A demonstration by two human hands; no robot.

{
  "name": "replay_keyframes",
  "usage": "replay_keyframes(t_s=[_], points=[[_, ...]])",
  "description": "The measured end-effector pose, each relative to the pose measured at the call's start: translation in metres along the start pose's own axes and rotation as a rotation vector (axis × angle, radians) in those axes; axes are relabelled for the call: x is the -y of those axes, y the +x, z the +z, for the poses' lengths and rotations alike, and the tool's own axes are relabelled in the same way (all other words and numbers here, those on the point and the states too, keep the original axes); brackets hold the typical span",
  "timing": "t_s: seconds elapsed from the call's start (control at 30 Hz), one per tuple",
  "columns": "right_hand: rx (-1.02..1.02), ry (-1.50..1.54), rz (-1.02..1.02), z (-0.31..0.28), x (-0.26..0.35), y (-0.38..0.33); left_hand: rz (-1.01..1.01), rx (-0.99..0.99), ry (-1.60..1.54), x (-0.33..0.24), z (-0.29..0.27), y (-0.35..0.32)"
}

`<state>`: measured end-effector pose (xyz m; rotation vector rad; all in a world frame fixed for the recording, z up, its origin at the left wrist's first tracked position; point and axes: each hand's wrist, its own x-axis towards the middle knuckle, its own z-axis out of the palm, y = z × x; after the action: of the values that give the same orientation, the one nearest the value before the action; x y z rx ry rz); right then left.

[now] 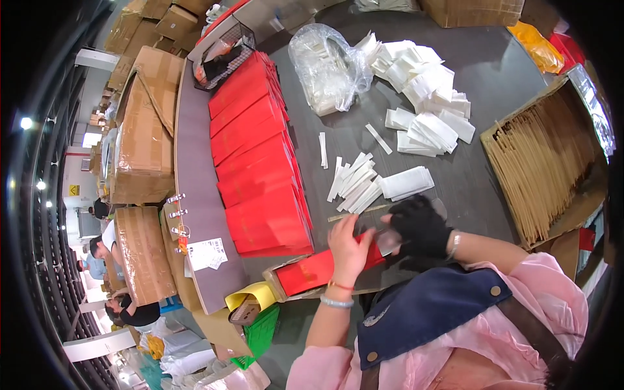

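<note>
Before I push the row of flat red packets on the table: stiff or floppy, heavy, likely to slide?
The red packets would probably slide and fan out, since they overlap in loose, unbound layers. Each should be light for its size and fairly bendy, judging by the thin edges. Rolling looks unlikely: they lie flat.

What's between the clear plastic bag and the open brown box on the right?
Head view: a heap of white paper slips, then bare dark table.
</note>
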<state>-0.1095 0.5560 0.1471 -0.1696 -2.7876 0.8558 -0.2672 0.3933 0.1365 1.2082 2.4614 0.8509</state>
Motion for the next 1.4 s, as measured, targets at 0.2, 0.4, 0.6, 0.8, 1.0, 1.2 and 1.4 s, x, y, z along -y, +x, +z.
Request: replay_keyframes(t_s=[0.2, 0.4, 0.6, 0.8, 1.0, 1.2, 1.4], points=[[-0.394, -0.121, 0.475, -0.089, -0.061, -0.073, 0.103, 0.043, 0.234, 0.024, 0.014, 0.048], [-0.679, -0.395, 1.010, -0.161, -0.172, -0.264, 0.112, 0.055, 0.123, 0.010, 0.007, 0.052], [-0.403, -0.565, 1.042, -0.163, -0.212, -0.322, 0.061, 0.028, 0.158, -0.003, -0.009, 0.054], [-0.393, -0.570, 1.116, -0.158, -0.188, -0.276, 0.231, -0.023, 0.074, -0.028, 0.023, 0.072], [-0.670, -0.978, 0.959, -0.144, -0.239, -0.361, 0.249, 0.089, 0.008, -0.037, 0.050, 0.084], [-1.027, 0.235, 0.610, -0.131, -0.110, -0.195, 0.253, 0.058, 0.040, -0.032, 0.047, 0.083], [-0.837, 0.361, 0.502, -0.045, -0.045, -0.095, 0.339, -0.002, 0.090, -0.031, 0.052, 0.080]])
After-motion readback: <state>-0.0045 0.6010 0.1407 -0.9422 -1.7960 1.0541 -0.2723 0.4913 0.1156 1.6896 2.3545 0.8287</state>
